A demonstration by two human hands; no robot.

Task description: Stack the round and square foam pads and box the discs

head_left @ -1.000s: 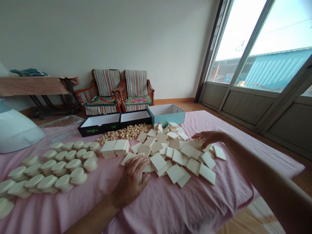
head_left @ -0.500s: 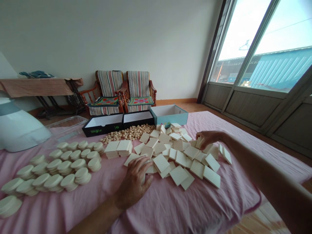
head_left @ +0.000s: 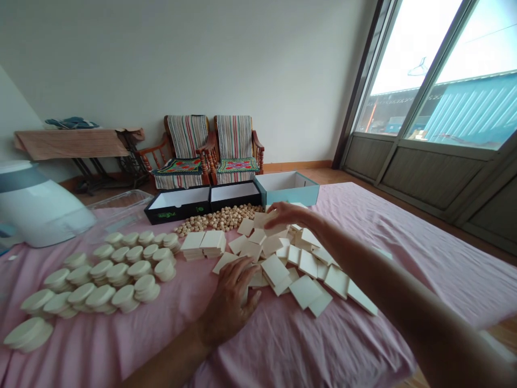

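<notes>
just right of the square stacks [head_left: 193,240] lie loose tiles [head_left: 305,291]; the left hand [head_left: 229,302], nearer the stacks, curls loosely, the right hand [head_left: 286,214] bends farther right; what either grips, i cannot tell.

The right hand [head_left: 288,214] has moved left across the square tiles [head_left: 275,270].

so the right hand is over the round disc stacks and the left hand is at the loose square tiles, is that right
No: the head view shows the right hand over the loose square tiles, not the round disc stacks. The left hand is as you say.
</notes>
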